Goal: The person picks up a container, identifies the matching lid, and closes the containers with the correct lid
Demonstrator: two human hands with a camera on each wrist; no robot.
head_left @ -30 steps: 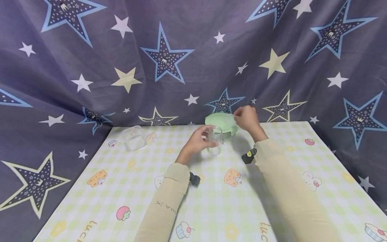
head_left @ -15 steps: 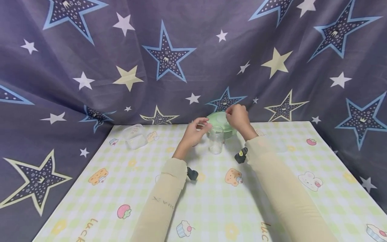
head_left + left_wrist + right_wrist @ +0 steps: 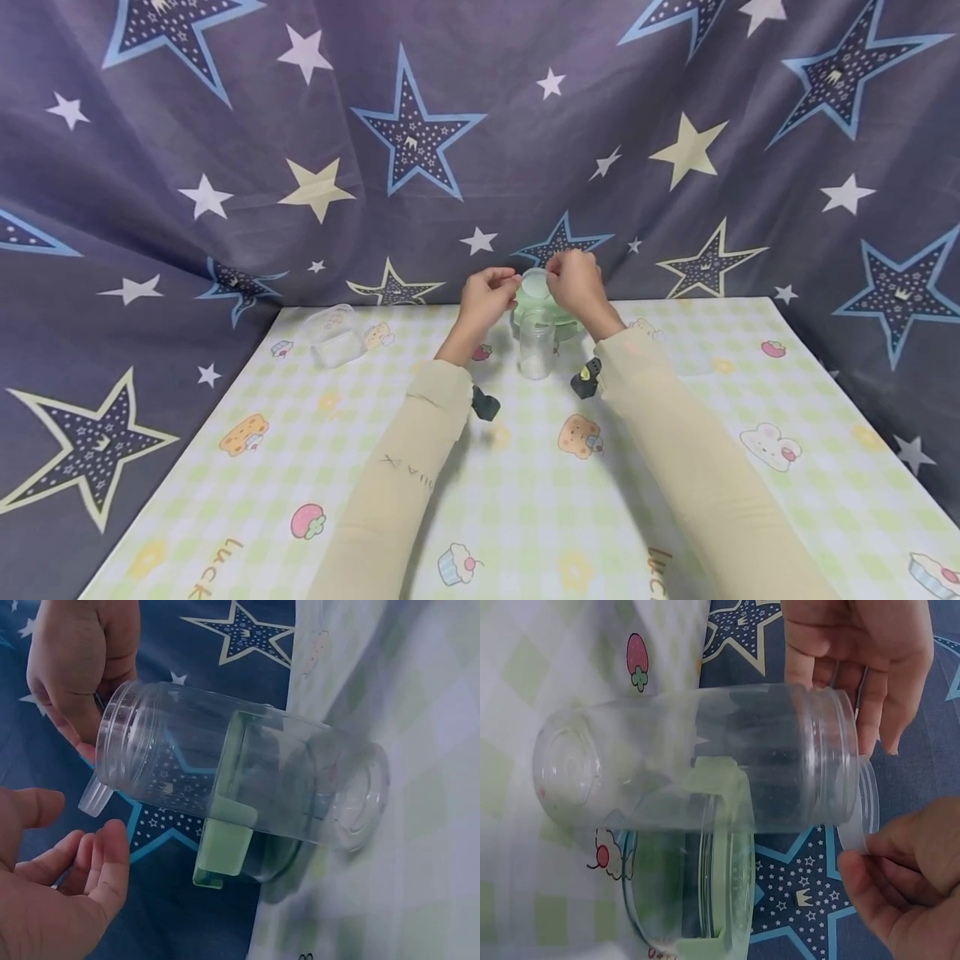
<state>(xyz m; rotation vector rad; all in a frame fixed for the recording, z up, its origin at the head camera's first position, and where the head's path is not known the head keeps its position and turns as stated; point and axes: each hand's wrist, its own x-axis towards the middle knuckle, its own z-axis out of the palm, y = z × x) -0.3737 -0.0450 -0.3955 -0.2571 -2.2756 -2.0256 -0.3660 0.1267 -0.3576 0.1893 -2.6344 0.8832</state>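
From the head view, my right hand (image 3: 573, 282) pinches a small translucent round lid (image 3: 537, 287) above the clear plastic screw-top jar (image 3: 537, 343), and my left hand (image 3: 487, 293), fingers loosely curled, is at the lid's 9 o'clock, close to it; whether it touches I cannot tell. The jar stands upright on the green-checked cartoon tablecloth (image 3: 525, 483), long axis vertical, mouth up and still uncovered. I judge the lid is fetched but not yet seated or screwed on. Directly behind the jar, at 12 o'clock, sits a round glass container with a green clip lid (image 3: 566, 323); a clear rectangular plastic box (image 3: 333, 337) lies well apart at 9 o'clock.

In the left wrist view, the jar (image 3: 240, 787) lies sideways across the picture because of the camera's tilt; my left hand (image 3: 52, 892) is relaxed and holds nothing, just beside the lid's rim (image 3: 96, 796).

In the right wrist view, my right hand (image 3: 900, 885) grips the lid's edge (image 3: 859, 817) right at the jar's threaded mouth (image 3: 832, 757), not yet on it.
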